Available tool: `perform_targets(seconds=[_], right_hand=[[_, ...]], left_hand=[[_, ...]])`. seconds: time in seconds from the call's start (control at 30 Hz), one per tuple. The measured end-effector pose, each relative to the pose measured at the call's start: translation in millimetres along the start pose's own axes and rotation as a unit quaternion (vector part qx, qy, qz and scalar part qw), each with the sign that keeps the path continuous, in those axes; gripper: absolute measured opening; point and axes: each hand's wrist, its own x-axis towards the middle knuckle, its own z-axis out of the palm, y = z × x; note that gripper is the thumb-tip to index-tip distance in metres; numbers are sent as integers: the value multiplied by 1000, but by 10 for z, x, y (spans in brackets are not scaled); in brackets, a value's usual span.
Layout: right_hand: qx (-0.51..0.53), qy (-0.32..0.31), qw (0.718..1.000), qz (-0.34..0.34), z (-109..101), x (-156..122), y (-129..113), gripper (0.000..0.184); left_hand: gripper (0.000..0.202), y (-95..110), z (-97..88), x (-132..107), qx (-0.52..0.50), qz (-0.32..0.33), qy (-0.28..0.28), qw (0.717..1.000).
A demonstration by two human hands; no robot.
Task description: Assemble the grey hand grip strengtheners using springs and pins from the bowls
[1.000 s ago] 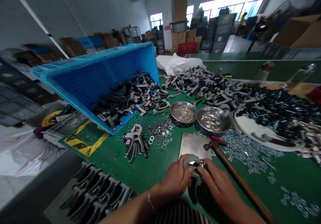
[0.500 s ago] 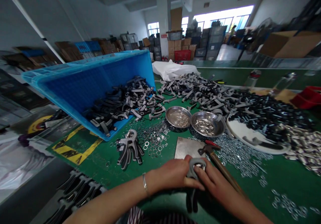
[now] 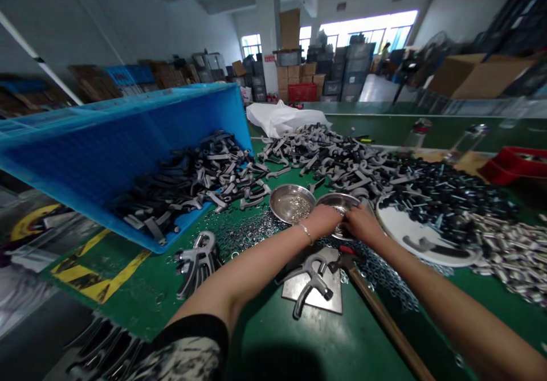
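Note:
Both my hands reach forward over the right steel bowl [image 3: 331, 200] of small metal pins. My left hand [image 3: 322, 220] hovers at the bowl's near rim, fingers curled down; what they hold, if anything, is hidden. My right hand [image 3: 363, 224] sits beside it at the same bowl, fingers bent into it. A grey hand-grip part [image 3: 310, 284] lies free on the square metal plate [image 3: 329, 298] below my arms. A hammer [image 3: 376, 307] with a wooden handle lies to the right of the plate. The left steel bowl [image 3: 290, 203] holds small shiny bits.
A tilted blue crate [image 3: 106, 142] spills dark grip parts at left. A heap of grey parts [image 3: 325, 153] lies behind the bowls, a white round tray [image 3: 410, 233] with black pieces at right, loose washers [image 3: 243, 230] and an assembled bunch of grips [image 3: 196, 261] on the green table.
Both hands let go of the grey grip part, which now lies on the metal plate, and moved forward to the right steel bowl. The camera view shifted a little to the right.

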Motion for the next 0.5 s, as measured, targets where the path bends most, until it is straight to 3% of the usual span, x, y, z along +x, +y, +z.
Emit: perform_targets(seconds=[0.07, 0.17, 0.33, 0.5], right_hand=[[-8, -9, 1000, 16, 114, 81, -14, 17], [-9, -26, 999, 33, 231, 118, 7, 20], [7, -48, 998, 31, 261, 112, 38, 26], [10, -66, 997, 24, 190, 147, -8, 27]], left_hand=[[21, -17, 100, 235, -7, -5, -20, 1000], [21, -50, 258, 372, -21, -6, -30, 999], [27, -87, 394, 323, -53, -7, 12, 998], [24, -90, 319, 256, -99, -45, 75, 991]])
